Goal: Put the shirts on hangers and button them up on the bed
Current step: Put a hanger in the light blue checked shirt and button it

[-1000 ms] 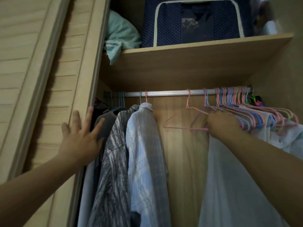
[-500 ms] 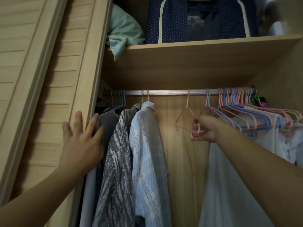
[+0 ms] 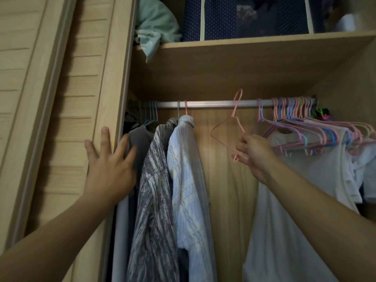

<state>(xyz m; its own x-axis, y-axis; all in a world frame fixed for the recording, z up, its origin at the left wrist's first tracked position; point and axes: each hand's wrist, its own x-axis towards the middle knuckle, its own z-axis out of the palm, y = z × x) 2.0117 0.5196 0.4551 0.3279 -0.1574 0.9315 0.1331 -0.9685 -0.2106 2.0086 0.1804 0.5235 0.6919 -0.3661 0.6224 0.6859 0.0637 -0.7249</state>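
One pink hanger (image 3: 227, 127) is in our right hand (image 3: 254, 153). We pinch its thin bottom wire with our fingers curled round it. Its hook pokes up just above the silver rail (image 3: 211, 103), so it looks free of the rail. Our left hand (image 3: 109, 165) lies flat with straight fingers on the edge of the wooden door (image 3: 81, 98) and holds nothing.

To do this step well, we should keep the hook high until it is past the rail, then bring the hanger down and toward us. A soft pinch is enough, because the wire is light and bends easily.

Right above the rail is the wooden shelf (image 3: 244, 58), so there is little room to lift higher. To the right hangs a thick bunch of pink and blue hangers (image 3: 301, 129), and our hook could catch on them. To the left hangs a pale blue shirt (image 3: 187, 180), beside a grey streaky shirt (image 3: 154, 190). The gap between them, in front of the bare back wall, is our best way out. No bed is in view.
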